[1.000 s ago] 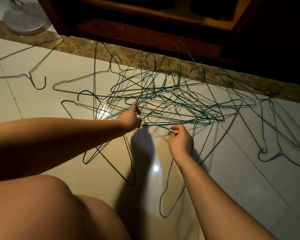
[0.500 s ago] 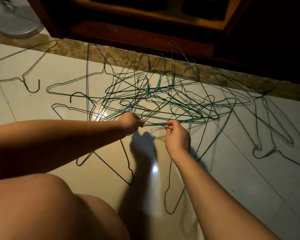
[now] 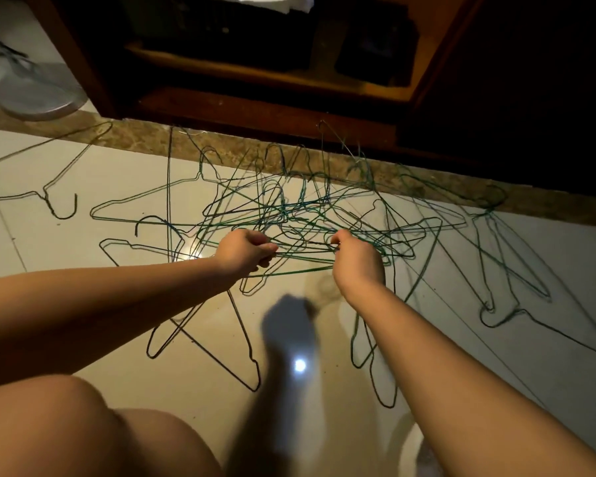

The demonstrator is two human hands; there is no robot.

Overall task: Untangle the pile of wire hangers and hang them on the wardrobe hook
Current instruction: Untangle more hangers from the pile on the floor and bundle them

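Note:
A tangled pile of thin green and dark wire hangers (image 3: 300,215) lies on the pale tiled floor in front of the dark wooden wardrobe (image 3: 272,80). My left hand (image 3: 245,251) is closed on wires at the pile's near edge. My right hand (image 3: 356,259) pinches the same stretch of wire a little to the right, fingers curled. A green wire (image 3: 303,251) runs taut between the two hands. No wardrobe hook is in view.
Loose hangers lie apart from the pile: one far left (image 3: 49,197), a dark one near my left forearm (image 3: 234,342), several at right (image 3: 503,270). A fan base (image 3: 31,94) stands back left. My bare knee (image 3: 66,425) fills the bottom left.
Both hands have moved apart along the wire and lifted it slightly. The view has tilted up, showing more of the wardrobe shelf.

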